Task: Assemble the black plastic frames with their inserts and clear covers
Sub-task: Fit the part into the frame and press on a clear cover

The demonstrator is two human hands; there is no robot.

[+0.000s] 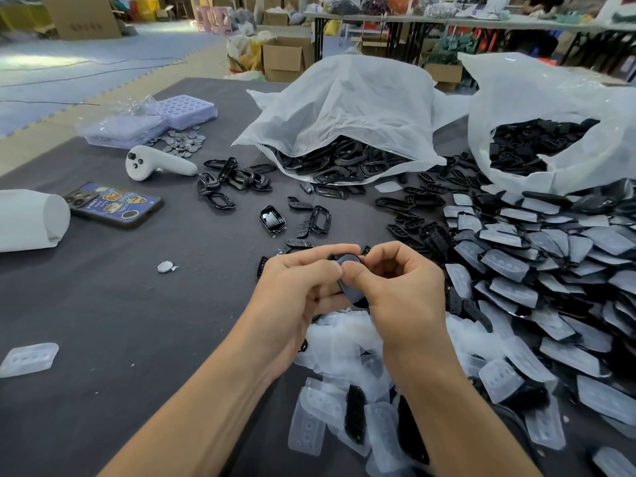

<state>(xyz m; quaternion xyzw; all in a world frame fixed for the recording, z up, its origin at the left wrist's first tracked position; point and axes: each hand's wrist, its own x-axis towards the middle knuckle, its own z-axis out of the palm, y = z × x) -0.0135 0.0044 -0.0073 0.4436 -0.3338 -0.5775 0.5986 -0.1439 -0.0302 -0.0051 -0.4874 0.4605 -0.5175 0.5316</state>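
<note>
Your worktop wears matt grey cloth; the black frames are glossy plastic, the clear covers frosted.

table is covered in dark grey cloth. floor beyond is laid with blue-grey foam mats, bordered in beige; a pale light patch is noted on them. open cardboard boxes are stood on the floor. long black-legged tables are ranged behind.

No legible text, cardboard box print blurred
</note>
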